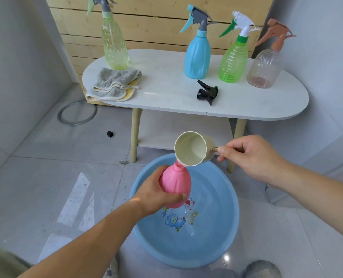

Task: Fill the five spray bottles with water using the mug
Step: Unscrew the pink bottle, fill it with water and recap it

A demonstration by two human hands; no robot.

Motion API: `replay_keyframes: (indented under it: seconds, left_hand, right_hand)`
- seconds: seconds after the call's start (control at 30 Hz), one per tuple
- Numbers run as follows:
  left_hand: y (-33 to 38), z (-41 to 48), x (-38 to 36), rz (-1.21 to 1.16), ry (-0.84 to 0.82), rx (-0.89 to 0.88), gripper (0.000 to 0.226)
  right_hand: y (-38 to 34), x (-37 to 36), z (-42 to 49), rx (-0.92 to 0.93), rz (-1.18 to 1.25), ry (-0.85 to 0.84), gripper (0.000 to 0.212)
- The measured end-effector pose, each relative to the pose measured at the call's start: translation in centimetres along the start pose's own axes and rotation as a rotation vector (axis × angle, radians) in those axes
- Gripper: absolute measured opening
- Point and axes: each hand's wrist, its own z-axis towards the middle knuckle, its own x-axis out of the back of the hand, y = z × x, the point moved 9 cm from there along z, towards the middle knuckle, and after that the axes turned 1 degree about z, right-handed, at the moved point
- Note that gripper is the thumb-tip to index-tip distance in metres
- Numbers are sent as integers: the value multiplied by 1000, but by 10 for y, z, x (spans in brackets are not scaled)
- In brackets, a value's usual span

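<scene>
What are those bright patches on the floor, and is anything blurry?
Head view: the pale streaks on the glossy floor are reflected light; the mug and pink bottle are sharp; the bottom corners look soft.

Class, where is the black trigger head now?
Head view: the black trigger head lies right of centre on the white table, in front of the blue bottle.

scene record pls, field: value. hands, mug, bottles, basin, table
left hand: grips pink bottle, cap off, over basin
right hand: holds mug by handle, tipped at pink bottle's mouth
basin: blue, on floor, water inside
table: yellow-green bottle, blue bottle, green bottle, clear bottle, all upright with spray heads on
also on table: loose black spray head, grey cloth
</scene>
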Motion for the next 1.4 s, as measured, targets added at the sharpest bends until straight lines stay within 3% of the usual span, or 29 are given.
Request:
replay_keyframes:
  seconds: [0.37,0.63,1.4]
  left_hand:
    - [1,-1,1,2,0,-8,89]
    - [0,0,0,1,-2,-3,79]
    - [-2,1,0,-6,10,-5,81]
  right_hand:
    - [-8,5,3,46,-33,32,28]
    - [-11,8,1,77,-42,48,27]
    - [-15,5,4,150,-59,47,20]
